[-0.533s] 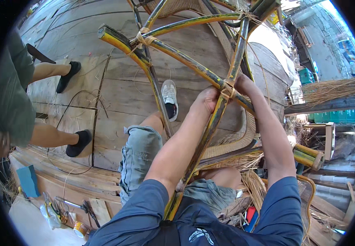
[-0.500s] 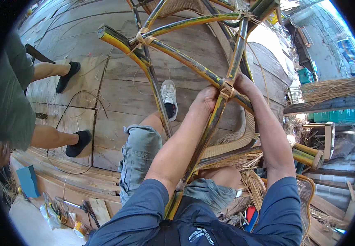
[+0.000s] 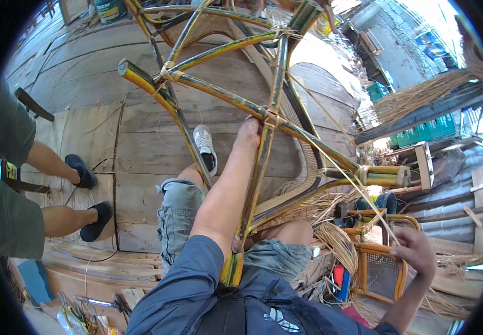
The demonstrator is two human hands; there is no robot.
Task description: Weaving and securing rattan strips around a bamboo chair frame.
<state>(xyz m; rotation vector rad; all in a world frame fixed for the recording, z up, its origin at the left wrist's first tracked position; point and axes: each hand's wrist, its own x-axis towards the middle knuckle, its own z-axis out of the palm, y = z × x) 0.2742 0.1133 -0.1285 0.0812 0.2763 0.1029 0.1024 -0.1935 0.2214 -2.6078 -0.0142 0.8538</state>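
Left hand (image 3: 250, 131) is gripping the lashed joint (image 3: 275, 118) of the bamboo frame (image 3: 252, 184); right hand (image 3: 417, 254) is pinching a taut rattan strip (image 3: 336, 167).

The strip is risking snapping or slipping, loosening the binding; the frame is leaning over the plank floor (image 3: 102, 84), rattan bundles (image 3: 336, 240) cluttering nearby.

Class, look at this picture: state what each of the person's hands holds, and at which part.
Left hand grips the bamboo frame at its bound joint. Right hand pinches a thin cane strand at its free end, pulled taut from that joint.
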